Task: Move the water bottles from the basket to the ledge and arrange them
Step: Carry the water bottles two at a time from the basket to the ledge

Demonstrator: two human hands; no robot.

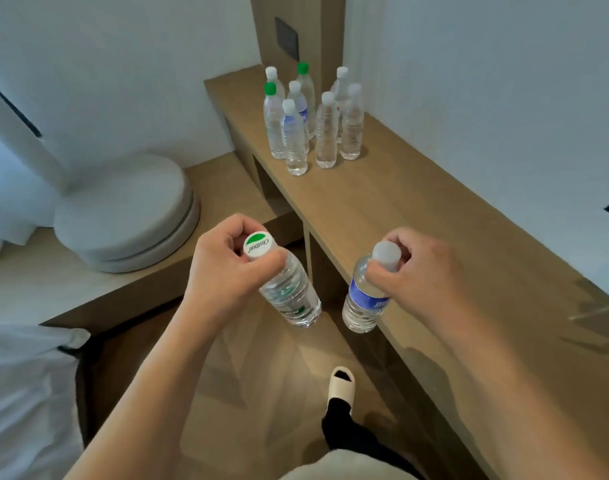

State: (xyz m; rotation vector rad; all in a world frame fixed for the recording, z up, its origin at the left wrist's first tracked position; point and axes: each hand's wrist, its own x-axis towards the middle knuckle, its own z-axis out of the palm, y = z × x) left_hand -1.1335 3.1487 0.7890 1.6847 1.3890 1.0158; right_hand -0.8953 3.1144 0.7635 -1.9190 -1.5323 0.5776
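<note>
So, one bottle per hand, left hand (223,268) pinching green-label bottle (289,292), right hand (410,271) the blue-label bottle (363,299), both by the neck, prob easier to stand w/ the cluster (310,123) on the ledge (417,220).

Both forearms are bare from the near edge of the view out to the wrists, with no sleeve, watch or band showing on either. The left hand (227,268) and the right hand (417,271) wear no rings or gloves. Near the bottom edge, a patch of pale beige fabric garment (344,467) shows at the person's front. Below it, one leg is clad in a black trouser leg (344,431), and the foot wears a cream open-toed slipper (342,384) with a broad strap.
</note>
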